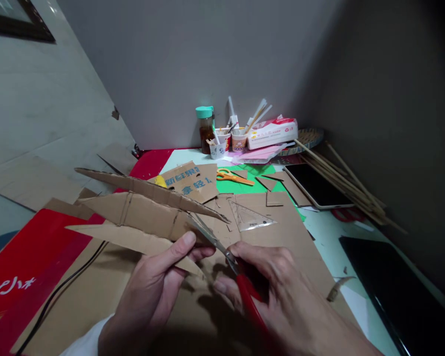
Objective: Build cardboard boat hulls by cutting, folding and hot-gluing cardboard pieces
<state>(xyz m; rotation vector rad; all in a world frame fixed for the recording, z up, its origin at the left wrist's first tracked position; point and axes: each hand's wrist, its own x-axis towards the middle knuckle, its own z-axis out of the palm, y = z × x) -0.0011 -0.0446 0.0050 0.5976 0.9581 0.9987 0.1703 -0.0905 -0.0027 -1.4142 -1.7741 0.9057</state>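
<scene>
My left hand is closed round a cardboard piece with long pointed strips, its thumb pressing on the lower edge. The piece is raised above the table and points up to the left. Red-handled scissors are in my right hand, fingers wrapped round the handles. Their blades lie at the right end of the cardboard, one passing over it; the other is partly hidden. Behind the hands, a clear set square lies on a flat cardboard sheet.
Orange scissors and cardboard scraps lie on a green sheet. Cups of tools, a brown bottle and a tissue pack stand at the back. At right are a tablet, wooden sticks and a black panel.
</scene>
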